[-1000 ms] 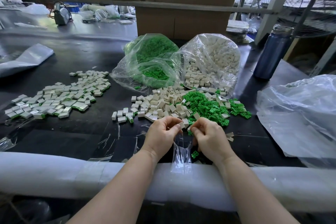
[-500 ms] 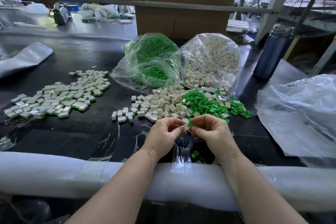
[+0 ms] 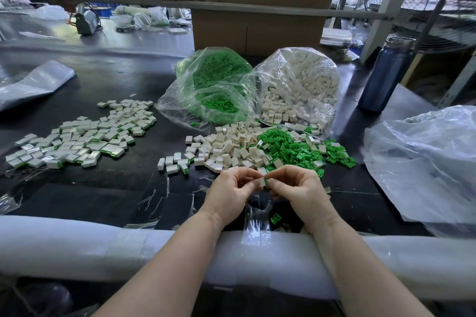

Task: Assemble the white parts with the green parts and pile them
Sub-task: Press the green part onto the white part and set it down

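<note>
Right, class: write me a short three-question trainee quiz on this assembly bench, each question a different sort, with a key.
1. True or false: the left hand and right hand both pinch one white part between them.
2. Multiple choice: the pile of assembled pieces lies A) left of the loose white parts, B) inside the bag of green parts, C) beside the blue bottle.
3. Fill in: the loose green parts lie on the ______ side of the loose white ones.

Key: 1 true; 2 A; 3 right.
</note>
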{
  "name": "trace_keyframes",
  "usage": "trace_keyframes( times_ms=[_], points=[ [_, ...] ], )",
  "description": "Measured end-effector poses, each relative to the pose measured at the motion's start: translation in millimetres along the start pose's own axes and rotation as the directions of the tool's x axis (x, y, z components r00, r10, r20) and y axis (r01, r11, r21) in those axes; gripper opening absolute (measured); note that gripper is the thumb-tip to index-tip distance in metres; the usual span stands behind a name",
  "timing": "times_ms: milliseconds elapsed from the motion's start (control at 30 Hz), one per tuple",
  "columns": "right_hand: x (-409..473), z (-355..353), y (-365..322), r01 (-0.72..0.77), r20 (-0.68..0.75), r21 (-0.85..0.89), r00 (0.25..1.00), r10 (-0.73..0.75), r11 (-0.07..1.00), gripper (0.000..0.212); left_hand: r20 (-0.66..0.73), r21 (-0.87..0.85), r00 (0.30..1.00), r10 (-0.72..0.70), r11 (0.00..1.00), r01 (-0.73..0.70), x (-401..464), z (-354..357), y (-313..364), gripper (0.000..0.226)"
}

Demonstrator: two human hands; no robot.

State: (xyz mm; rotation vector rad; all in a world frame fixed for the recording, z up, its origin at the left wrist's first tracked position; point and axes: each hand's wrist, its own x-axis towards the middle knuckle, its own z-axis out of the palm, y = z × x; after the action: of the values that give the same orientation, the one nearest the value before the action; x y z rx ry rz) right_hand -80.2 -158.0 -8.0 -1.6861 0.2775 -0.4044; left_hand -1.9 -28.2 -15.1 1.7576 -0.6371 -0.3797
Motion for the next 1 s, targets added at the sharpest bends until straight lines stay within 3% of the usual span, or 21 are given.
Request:
trace_keyframes(
  times_ms=[467,833,1000],
  points=[
    [-1.7,1.9,-4.0,0.013,0.014,-0.079,1.000,-0.011,0.997,0.018,0.015,0.109,0.999,0.051,0.993,-0.052,-0.8,1.9,-0.7,0.019],
    [0.8,-1.0,-0.6,-0.039,-0.065,0.085,0.997,0.045,0.996,0.015,0.070,-0.053,0.993,0.099,0.994,-0.095,-4.1,2.2,3.7,0.017],
    [1.0,-1.5,0.5,-0.050,-0.039,0.070,0.998,0.053,0.996,0.012,0.054,-0.075,0.995,0.089,0.994,-0.085,-4.7,1.2,6.0,0.016]
  ],
)
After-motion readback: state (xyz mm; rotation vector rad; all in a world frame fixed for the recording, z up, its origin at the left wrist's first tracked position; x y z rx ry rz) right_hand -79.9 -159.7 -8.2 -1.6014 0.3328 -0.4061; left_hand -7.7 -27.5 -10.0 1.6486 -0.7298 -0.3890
